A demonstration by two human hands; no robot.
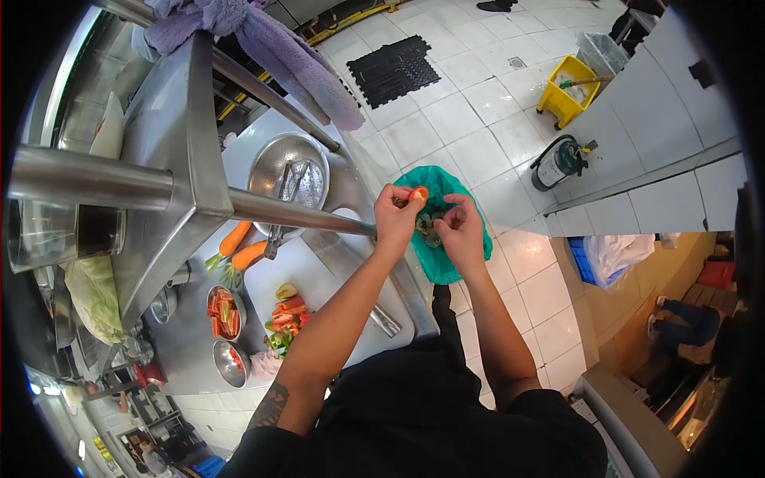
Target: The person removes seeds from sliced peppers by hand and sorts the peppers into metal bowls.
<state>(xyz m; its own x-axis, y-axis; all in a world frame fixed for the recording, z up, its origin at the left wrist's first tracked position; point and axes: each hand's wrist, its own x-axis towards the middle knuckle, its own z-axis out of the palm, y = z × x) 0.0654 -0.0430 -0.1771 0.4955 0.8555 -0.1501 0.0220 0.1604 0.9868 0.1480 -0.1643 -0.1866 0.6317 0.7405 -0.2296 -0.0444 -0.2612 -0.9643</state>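
Note:
Over a bin lined with a green bag [446, 269], my left hand [398, 217] pinches a piece of red pepper [418, 193] with its pale inside showing. My right hand [462, 229] hovers beside it above the bin's opening, thumb and fingers drawn together; anything between them is too small to name. Scraps lie inside the bin, partly hidden by my hands. To the left, a white cutting board [271, 275] carries red and green pepper pieces [288, 319]. A cleaver [335, 259] also rests on this board, partly covered by my left forearm.
Two carrots [249, 255] lie near a large metal colander [271, 163]. Bowls of cut red pepper [226, 313] stand left of the board. A steel shelf rail [295, 211] crosses above the counter. A fire extinguisher [560, 165] and yellow mop bucket [567, 89] stand on the tiled floor.

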